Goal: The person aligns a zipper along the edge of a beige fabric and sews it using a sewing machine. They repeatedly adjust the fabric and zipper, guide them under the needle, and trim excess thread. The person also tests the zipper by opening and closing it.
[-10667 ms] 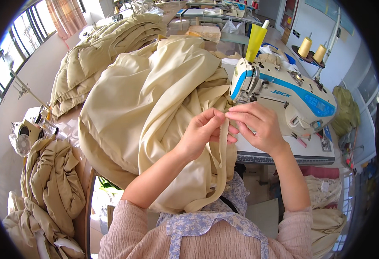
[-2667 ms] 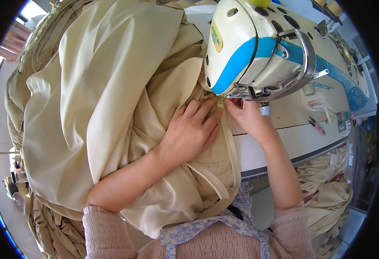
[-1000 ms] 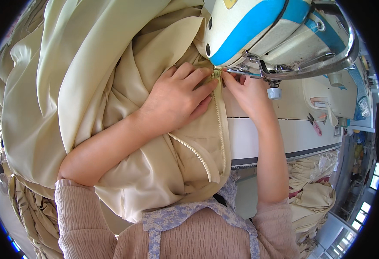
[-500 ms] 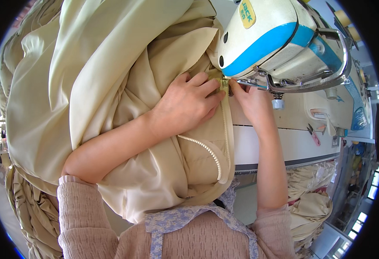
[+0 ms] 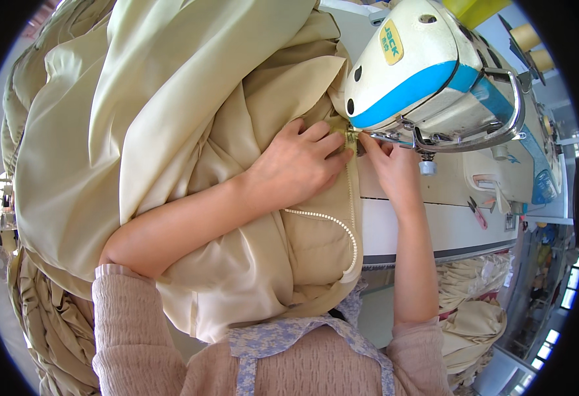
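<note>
We see smooth, satiny cloth at left, a glossy-cased sewing machine with a shiny metal guard, and, near, a matt, ribbed knit sleeve.

The sewing machine's head hides the needle. Some fingertips of the right hand are out of sight. The far edge cuts off the beige cloth and the yellow cup. Small items at the far right are too blurred to tell.
</note>
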Available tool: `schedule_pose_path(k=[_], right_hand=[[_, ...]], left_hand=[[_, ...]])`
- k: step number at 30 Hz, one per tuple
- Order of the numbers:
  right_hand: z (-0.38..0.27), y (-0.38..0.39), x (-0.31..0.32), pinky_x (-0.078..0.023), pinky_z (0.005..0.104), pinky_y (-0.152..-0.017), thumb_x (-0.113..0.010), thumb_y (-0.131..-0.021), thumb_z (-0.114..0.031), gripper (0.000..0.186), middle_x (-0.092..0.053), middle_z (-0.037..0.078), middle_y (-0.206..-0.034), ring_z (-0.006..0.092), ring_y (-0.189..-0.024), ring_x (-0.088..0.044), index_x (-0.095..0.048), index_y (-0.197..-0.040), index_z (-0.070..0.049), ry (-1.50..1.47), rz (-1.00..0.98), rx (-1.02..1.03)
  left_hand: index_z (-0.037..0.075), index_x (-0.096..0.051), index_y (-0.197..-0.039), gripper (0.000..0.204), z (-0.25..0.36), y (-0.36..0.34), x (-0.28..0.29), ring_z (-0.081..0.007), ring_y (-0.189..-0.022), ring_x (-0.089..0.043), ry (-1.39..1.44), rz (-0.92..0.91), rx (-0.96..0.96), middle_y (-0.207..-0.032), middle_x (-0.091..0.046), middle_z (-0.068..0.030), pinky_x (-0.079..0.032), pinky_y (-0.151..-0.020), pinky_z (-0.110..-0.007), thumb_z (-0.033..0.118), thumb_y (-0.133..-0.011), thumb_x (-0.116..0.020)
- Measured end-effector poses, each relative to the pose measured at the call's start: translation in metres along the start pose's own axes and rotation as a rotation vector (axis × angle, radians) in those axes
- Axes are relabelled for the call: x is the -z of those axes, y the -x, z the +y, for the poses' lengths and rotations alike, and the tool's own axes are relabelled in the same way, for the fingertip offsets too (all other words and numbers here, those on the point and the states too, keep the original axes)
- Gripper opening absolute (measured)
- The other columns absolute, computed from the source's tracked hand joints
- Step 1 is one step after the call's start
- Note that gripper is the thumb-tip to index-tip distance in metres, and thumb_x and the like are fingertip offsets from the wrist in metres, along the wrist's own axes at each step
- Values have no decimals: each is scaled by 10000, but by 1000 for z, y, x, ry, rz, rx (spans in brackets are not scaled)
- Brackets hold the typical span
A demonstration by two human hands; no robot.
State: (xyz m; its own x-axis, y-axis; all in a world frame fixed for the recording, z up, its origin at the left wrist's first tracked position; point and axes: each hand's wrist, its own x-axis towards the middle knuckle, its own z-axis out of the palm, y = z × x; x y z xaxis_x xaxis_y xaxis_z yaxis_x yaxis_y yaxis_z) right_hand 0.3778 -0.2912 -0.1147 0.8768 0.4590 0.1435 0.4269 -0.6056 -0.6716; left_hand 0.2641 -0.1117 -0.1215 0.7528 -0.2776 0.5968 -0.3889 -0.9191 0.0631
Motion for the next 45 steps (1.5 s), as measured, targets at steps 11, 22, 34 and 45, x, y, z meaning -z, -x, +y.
schedule_pose_path(k=[11,22,34,45], right_hand=[[-31,158,52,-518,342,-598,-811,-813,-142,245,-601,32,-792,179,-689,-633,-578,-868,-91,154,-252,251],[-17,215,60,-592,354,-849,-417,-1116,-186,336,-704,194,-1142,245,-946,-742,-453,-1370,30,-1161,-741,-301],[32,161,34,-387,474,-1164,-701,-831,-152,371,-591,107,-1376,256,-1372,-492,-677,-1178,-27,334,-67,843],[24,156,35,-385,450,-1154,-593,-902,-179,490,-609,45,-1400,214,-1309,-542,-604,-1387,-113,304,-102,979]], left_hand=[[85,-699,-999,263,4,7,38,-253,-1028,-617,316,-118,-376,-1082,-648,-67,-521,-853,-416,171,-756,-748],[12,-633,-1293,486,108,9,85,-278,-1114,-660,51,-164,96,-1270,-639,-133,-573,-900,-388,98,-823,-720],[83,-692,-1241,540,87,5,26,-245,-1184,-614,76,-127,130,-1326,-659,-25,-497,-935,-396,88,-710,-788],[18,-677,-1268,462,73,5,43,-320,-932,-717,162,39,281,-1132,-727,-139,-589,-784,-374,-107,-823,-650]])
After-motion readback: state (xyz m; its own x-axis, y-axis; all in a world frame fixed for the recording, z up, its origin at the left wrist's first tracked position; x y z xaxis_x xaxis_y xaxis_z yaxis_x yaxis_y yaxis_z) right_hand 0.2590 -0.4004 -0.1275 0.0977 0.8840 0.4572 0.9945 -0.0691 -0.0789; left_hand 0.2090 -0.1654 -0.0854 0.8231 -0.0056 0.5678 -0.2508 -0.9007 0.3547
